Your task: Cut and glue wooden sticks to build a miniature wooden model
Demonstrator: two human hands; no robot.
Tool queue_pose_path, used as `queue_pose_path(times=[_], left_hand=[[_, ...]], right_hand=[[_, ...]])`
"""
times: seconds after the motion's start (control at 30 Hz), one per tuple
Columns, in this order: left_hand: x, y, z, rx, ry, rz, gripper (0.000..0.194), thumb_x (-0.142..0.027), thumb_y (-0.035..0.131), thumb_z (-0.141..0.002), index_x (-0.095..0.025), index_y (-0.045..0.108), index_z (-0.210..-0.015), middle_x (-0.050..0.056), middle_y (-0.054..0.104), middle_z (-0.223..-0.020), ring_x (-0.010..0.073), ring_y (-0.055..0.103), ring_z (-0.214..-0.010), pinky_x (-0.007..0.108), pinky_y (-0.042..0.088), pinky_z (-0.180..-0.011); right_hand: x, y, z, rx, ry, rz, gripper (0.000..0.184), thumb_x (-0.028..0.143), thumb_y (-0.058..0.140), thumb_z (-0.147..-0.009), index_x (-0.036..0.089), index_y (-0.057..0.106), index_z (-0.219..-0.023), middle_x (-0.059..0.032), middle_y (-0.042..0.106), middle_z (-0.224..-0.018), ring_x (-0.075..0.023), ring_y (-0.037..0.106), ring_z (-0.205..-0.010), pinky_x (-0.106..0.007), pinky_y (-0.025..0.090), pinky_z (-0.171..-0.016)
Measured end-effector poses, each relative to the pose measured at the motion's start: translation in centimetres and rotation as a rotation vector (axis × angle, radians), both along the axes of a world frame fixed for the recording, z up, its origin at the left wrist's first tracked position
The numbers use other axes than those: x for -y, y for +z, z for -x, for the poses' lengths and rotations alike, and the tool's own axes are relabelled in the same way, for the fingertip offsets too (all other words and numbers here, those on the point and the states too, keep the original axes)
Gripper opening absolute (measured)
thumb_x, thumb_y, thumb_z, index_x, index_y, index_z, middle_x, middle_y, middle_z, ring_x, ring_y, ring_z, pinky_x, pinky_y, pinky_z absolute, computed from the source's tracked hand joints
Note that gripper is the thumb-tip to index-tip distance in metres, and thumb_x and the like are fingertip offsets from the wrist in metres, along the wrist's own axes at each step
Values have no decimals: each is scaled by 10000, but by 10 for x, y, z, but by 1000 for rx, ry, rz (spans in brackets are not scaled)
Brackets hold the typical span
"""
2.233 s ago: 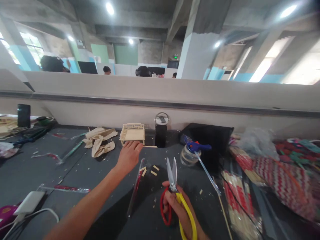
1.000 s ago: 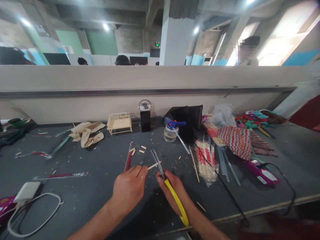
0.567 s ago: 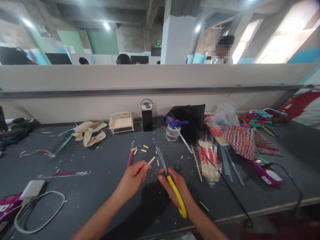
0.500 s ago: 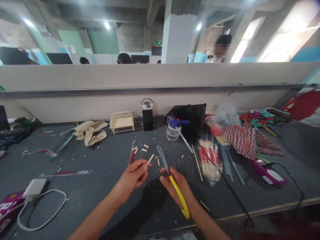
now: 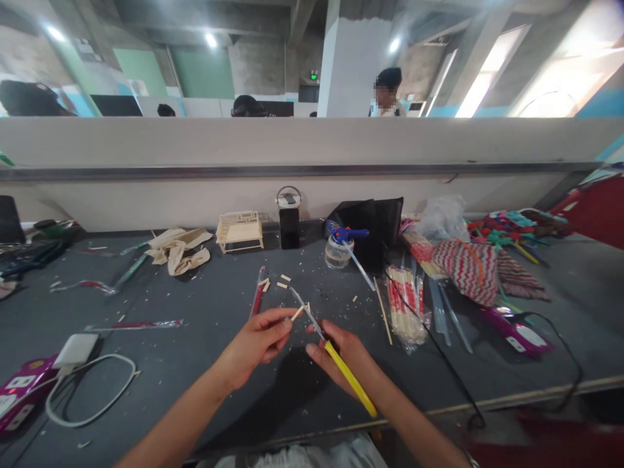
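the left hand (image 5: 258, 341) pinches a short wooden stick (image 5: 297, 313) between thumb and fingertips, its free end at the blades of the scissors (image 5: 347, 377); the right hand (image 5: 344, 354) is wrapped round the yellow handle, and the two hands are near each other but apart; whether the blades touch the stick i cannot tell; small cut pieces (image 5: 283, 281) lie beyond the left hand, just beside a red-and-clear wrapper (image 5: 257, 292); farther back on the dark table (image 5: 195, 351) stand a little wooden bench (image 5: 240, 232) and a black phone (image 5: 289, 229); a blue glue gun (image 5: 347, 233) rests on a glass jar (image 5: 337, 253); packed sticks (image 5: 406, 300) lie to the right.
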State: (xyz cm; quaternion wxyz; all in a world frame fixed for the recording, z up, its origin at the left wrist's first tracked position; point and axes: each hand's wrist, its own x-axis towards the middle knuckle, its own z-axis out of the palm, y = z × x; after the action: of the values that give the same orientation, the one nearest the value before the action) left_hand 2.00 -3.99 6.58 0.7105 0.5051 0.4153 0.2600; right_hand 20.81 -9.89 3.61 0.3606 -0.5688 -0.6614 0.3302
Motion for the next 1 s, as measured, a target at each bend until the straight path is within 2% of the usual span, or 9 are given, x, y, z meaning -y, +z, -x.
queue_pose_path(times=[0.1, 0.2, 0.3, 0.37, 0.47, 0.53, 0.67, 0.87, 1.0], left_hand=[[1, 1, -2, -76, 3, -53, 517, -476, 635, -752, -158, 615, -1159, -95, 294, -515, 57, 219, -466, 195, 138, -428], [0, 0, -3, -118, -4, -94, 517, -481, 620, -756, -159, 621, -1161, -97, 283, -511, 60, 218, -473, 195, 164, -443], [0, -4, -3, -150, 3, -190, 479, -463, 593, -776, -154, 641, -1139, -88, 319, -512, 61, 243, -471, 192, 194, -451], [-2, -7, -3, -176, 20, -281, 444, -437, 562, -801, -152, 648, -1131, -68, 412, -536, 65, 306, -480, 190, 250, -466], [-6, -12, -4, -242, 55, -465, 368, -371, 521, -832, -160, 667, -1096, 3, 635, -727, 112, 509, -622, 217, 401, -593], [-10, -15, -3, -313, 50, -582, 322, -320, 494, -849, -174, 679, -1067, 30, 701, -913, 156, 592, -796, 250, 448, -731], [-16, -15, -1, -408, -22, -703, 321, -271, 438, -887, -219, 655, -1118, 4, 709, -1051, 169, 635, -928, 260, 467, -820], [-10, -10, -1, -468, -135, -799, 343, -213, 413, -902, -248, 637, -1160, -1, 694, -1114, 163, 644, -1003, 267, 477, -881], [-8, -11, -2, -564, -141, -863, 373, -180, 408, -895, -252, 613, -1198, 12, 675, -1155, 176, 638, -1033, 290, 485, -899]], right_hand=[[1, -2, 0, 16, 2, -16, 234, 347, 542, -830, 189, 595, -995, 28, 559, -655, -112, 490, -558, -210, 391, -555], [1, -1, -1, 23, 8, -22, 230, 340, 532, -840, 187, 588, -1002, 16, 584, -693, -118, 523, -590, -211, 405, -580], [0, -1, 1, 35, 4, -31, 177, 323, 501, -854, 179, 582, -919, 7, 590, -705, -121, 539, -607, -209, 414, -597], [0, -2, 4, 41, -12, -35, 178, 321, 464, -873, 178, 567, -848, 5, 580, -689, -122, 541, -609, -205, 413, -594], [-3, -10, 9, 50, -54, -46, 218, 342, 435, -886, 173, 545, -801, -7, 579, -690, -130, 547, -622, -207, 413, -593], [-5, -16, 12, 69, -74, -39, 238, 358, 432, -886, 171, 540, -786, -10, 573, -677, -136, 543, -617, -213, 408, -586], [-8, -18, 11, 80, -76, 0, 269, 387, 421, -897, 172, 552, -801, -7, 572, -662, -141, 543, -610, -219, 404, -579], [-6, -6, 5, 56, -25, 92, 237, 385, 448, -891, 188, 578, -870, -11, 619, -735, -144, 578, -647, -226, 421, -620], [-8, -11, 6, 33, -26, 49, 218, 345, 430, -898, 183, 558, -828, -7, 600, -727, -135, 562, -652, -216, 419, -620]])
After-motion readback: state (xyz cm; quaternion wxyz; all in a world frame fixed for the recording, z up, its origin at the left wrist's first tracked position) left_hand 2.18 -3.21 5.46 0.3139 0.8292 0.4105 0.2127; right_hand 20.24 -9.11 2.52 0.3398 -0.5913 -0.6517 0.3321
